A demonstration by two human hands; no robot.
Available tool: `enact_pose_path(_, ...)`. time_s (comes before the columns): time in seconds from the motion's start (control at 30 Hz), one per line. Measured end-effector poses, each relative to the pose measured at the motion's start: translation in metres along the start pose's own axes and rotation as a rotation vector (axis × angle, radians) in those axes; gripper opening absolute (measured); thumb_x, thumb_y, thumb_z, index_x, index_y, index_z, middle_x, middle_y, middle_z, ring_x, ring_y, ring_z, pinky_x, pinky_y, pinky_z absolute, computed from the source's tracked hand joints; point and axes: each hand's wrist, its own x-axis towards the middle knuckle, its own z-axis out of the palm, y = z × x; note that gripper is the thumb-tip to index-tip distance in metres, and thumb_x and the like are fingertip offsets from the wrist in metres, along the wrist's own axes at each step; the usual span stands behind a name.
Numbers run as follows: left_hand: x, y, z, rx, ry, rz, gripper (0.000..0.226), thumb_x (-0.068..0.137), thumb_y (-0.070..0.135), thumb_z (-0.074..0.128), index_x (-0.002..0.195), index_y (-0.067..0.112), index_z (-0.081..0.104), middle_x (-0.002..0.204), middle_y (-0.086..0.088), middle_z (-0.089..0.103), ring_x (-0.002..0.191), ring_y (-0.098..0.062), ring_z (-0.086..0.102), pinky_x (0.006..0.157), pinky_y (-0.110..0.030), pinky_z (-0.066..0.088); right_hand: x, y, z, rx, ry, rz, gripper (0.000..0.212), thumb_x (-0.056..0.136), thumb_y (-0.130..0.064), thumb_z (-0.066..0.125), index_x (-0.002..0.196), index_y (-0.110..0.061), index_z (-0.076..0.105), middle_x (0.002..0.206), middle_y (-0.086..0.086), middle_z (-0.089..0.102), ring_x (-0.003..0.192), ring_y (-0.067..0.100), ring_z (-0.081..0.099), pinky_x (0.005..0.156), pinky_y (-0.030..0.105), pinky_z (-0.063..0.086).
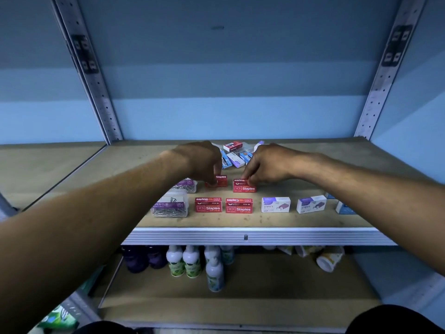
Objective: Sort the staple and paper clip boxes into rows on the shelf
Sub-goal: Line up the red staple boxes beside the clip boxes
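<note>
Under my left forearm sit 2 clear paper clip boxes (170, 206), one nearer me at the shelf (72, 169) front and one (186, 185) behind it, partly hidden by my wrist. My left hand (201, 160) reaches down over the shelf, fingers curled, pinching a small red staple box (220, 181) between its fingertips; the box rests on the shelf just below that hand. Just right of it, my right hand (269, 163) pinches the top right corner of a second red staple box (243, 186), thumb and fingers curled on its edge, and this box also stands on the board. The 2 held boxes sit side by side, close but apart.

Nearer me than both hands, 2 more red staple boxes (208, 205) (238, 205) stand in the front row, almost touching. Beyond my hands, between them and toward the back wall, lies a loose pile of boxes (234, 154): red, blue and pale purple, unsorted and overlapping.

Below my right hand and forearm, the front row runs on with 2 white staple boxes (275, 204) (311, 204), spaced apart. A blue and white box (344, 208) shows partly from under my right forearm; I cannot tell what it reads.

On the lower shelf below my arms stand white bottles (191, 261), with tipped cups (328, 260) to the right.
</note>
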Motion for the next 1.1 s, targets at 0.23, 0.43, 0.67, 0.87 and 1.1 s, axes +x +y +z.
enact_pose_path(0.23, -0.002, 0.000, 0.004, 0.007, -0.007, 0.035, 0.023, 0.075, 0.042, 0.079, 0.095, 0.032, 0.072, 0.095, 0.008, 0.063, 0.099, -0.018, 0.062, 0.087, -0.033, 0.053, 0.000, 0.002, 0.001, 0.020, -0.008, 0.004, 0.018, 0.081, -0.029, 0.078, 0.098, -0.035, 0.080, 0.094, -0.023, 0.076, 0.093, 0.007, 0.071, 0.089, 0.031, 0.057)
enact_pose_path(0.43, -0.007, 0.000, 0.003, -0.042, 0.003, 0.053, 0.024, 0.071, 0.041, 0.082, 0.091, 0.028, 0.077, 0.085, 0.015, 0.065, 0.096, -0.012, 0.061, 0.085, -0.029, 0.053, -0.002, 0.000, 0.000, 0.022, -0.012, 0.004, 0.019, 0.082, -0.028, 0.076, 0.099, -0.036, 0.081, 0.095, -0.022, 0.076, 0.094, 0.007, 0.070, 0.087, 0.030, 0.057)
enact_pose_path(0.67, -0.008, 0.000, 0.002, -0.029, -0.024, 0.053, 0.026, 0.075, 0.046, 0.077, 0.097, 0.031, 0.076, 0.092, 0.014, 0.064, 0.104, -0.013, 0.057, 0.089, -0.032, 0.052, -0.003, -0.002, -0.002, 0.023, -0.033, 0.013, 0.021, 0.083, -0.027, 0.077, 0.102, -0.034, 0.080, 0.097, -0.020, 0.075, 0.093, 0.009, 0.070, 0.085, 0.031, 0.058)
enact_pose_path(0.87, -0.007, 0.004, 0.003, -0.027, -0.061, 0.062, 0.032, 0.078, 0.048, 0.073, 0.107, 0.033, 0.072, 0.110, 0.011, 0.066, 0.109, -0.012, 0.055, 0.094, -0.033, 0.049, -0.003, -0.002, -0.002, 0.026, -0.036, 0.013, 0.022, 0.083, -0.025, 0.076, 0.102, -0.035, 0.080, 0.089, -0.021, 0.075, 0.091, 0.012, 0.072, 0.081, 0.028, 0.058)
enact_pose_path(1.1, 0.001, 0.011, 0.007, -0.065, -0.058, 0.090, 0.032, 0.077, 0.045, 0.076, 0.107, 0.034, 0.073, 0.100, 0.015, 0.069, 0.105, -0.011, 0.058, 0.092, -0.033, 0.051, -0.004, -0.003, -0.001, 0.027, -0.026, 0.009, 0.021, 0.082, -0.021, 0.075, 0.098, -0.034, 0.081, 0.081, -0.019, 0.075, 0.088, 0.018, 0.074, 0.076, 0.027, 0.059)
